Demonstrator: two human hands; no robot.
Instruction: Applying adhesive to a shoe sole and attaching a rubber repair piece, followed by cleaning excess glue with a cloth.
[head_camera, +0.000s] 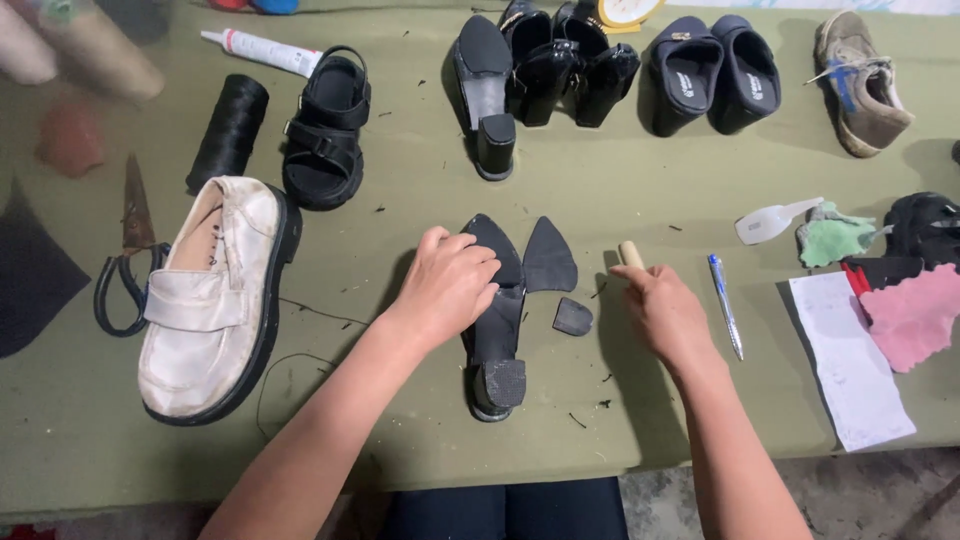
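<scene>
Black heeled shoe (495, 345) lies sole-up on the bench (400, 180), pinned by left hand (447, 285); right hand (665, 310) grips a wooden-handled tool (631, 254). Cut sole piece (548, 257) lies loose, unattached.

Nine shoes (215, 295), two sole pieces (549, 256), one pen (725, 305), one scissors (125, 255).

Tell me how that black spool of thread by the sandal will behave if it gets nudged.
The black spool of thread lies on its side on the green table, so a sideways push would probably make it roll. Its round body tapers slightly, so it may curve rather than run straight. The black sandal close beside it would likely stop it that way.
</scene>
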